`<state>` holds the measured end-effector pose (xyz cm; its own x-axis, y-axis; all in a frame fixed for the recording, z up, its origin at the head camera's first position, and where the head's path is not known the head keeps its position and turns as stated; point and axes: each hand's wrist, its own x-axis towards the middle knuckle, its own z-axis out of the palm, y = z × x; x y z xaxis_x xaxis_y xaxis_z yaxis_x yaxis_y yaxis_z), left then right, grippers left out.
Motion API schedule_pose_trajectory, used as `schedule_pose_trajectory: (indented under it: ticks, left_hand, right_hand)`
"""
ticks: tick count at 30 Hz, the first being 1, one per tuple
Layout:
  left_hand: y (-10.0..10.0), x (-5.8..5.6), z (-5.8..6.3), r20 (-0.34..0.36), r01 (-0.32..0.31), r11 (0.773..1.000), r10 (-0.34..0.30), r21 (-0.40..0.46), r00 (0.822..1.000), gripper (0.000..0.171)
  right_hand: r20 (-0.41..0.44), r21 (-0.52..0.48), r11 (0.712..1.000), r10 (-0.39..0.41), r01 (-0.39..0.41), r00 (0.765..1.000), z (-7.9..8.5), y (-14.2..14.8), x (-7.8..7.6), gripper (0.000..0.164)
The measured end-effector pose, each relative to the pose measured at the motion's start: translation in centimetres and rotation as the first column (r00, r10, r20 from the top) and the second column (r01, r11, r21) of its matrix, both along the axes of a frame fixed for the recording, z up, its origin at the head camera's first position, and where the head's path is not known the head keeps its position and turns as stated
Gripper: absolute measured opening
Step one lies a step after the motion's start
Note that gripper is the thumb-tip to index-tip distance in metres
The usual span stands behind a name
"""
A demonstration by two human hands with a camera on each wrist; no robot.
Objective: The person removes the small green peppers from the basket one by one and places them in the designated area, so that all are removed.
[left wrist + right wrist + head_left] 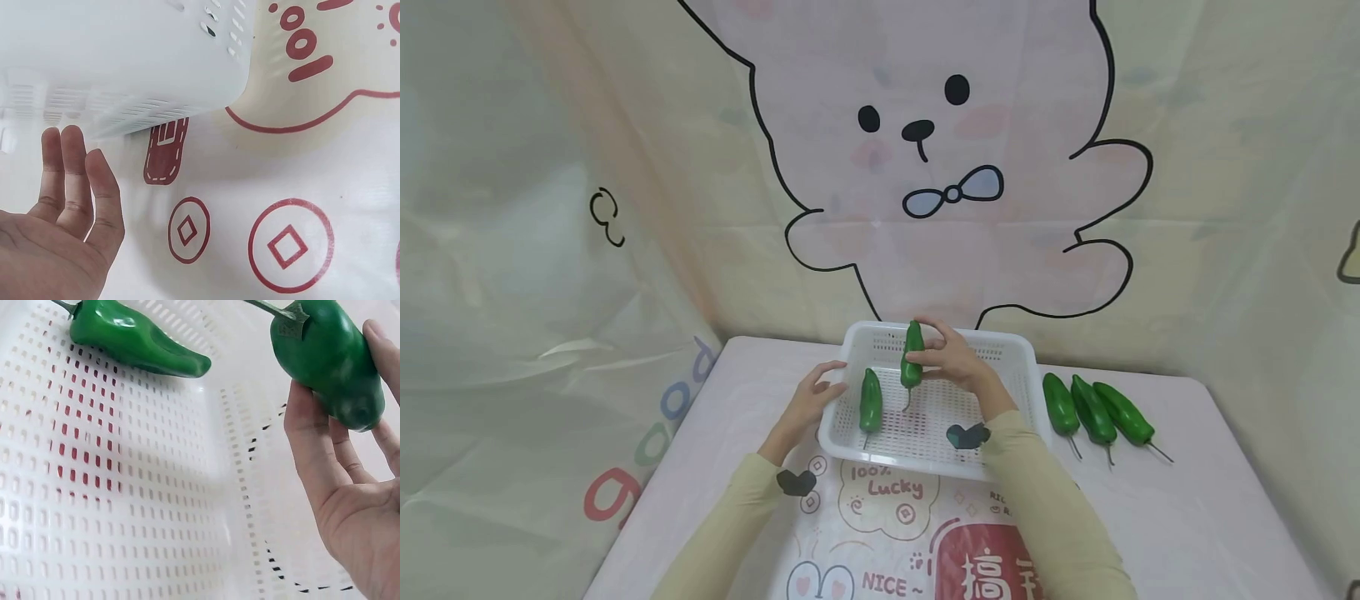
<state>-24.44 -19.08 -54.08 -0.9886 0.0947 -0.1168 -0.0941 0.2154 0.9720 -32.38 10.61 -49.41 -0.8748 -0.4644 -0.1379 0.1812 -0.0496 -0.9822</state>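
My right hand (pixel 951 360) grips a green chili pepper (pixel 912 357) between thumb and fingers, over the far part of a white plastic basket (pixel 925 467). In the right wrist view this pepper (pixel 325 356) shows its stem end, with fingers beneath and at its side. Another green pepper (pixel 871 402) lies on the left of the basket floor, stem toward the near side. At the basket's left wall is my left hand (pixel 808 398). The left wrist view shows three of its fingers (pixel 75 169) extended, tips right by the basket's perforated side (pixel 156 62).
Several more green peppers (pixel 1096 410) lie side by side on the table to the right of the basket. The table (pixel 1210 500) has a pale printed cover (pixel 887 533). Behind it hangs a patterned sheet (pixel 925 267) with a cartoon bear, close to the basket's far rim.
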Motion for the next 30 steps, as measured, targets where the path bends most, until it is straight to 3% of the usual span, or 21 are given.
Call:
schedule_pose_trajectory:
  ticks: [7, 20, 30]
  left_hand:
    - [-0.1, 0.1, 0.2, -0.005, -0.003, 1.000, 0.003, 0.015, 1.000, 0.047]
    - [0.1, 0.1, 0.4, -0.020, 0.016, 1.000, -0.016, 0.017, 1.000, 0.047]
    - [-0.1, -0.2, 0.3, -0.033, 0.017, 1.000, -0.016, 0.019, 0.999, 0.045]
  right_hand:
    - [-0.031, 0.004, 1.000, -0.019, 0.019, 0.999, 1.1, 1.6, 0.4, 0.082]
    - [-0.098, -0.043, 0.999, -0.023, 0.019, 0.995, 3.1, 4.0, 1.2, 0.086]
    - [-0.112, -0.016, 1.000, -0.026, 0.024, 0.993, 3.3, 6.3, 2.1, 0.087]
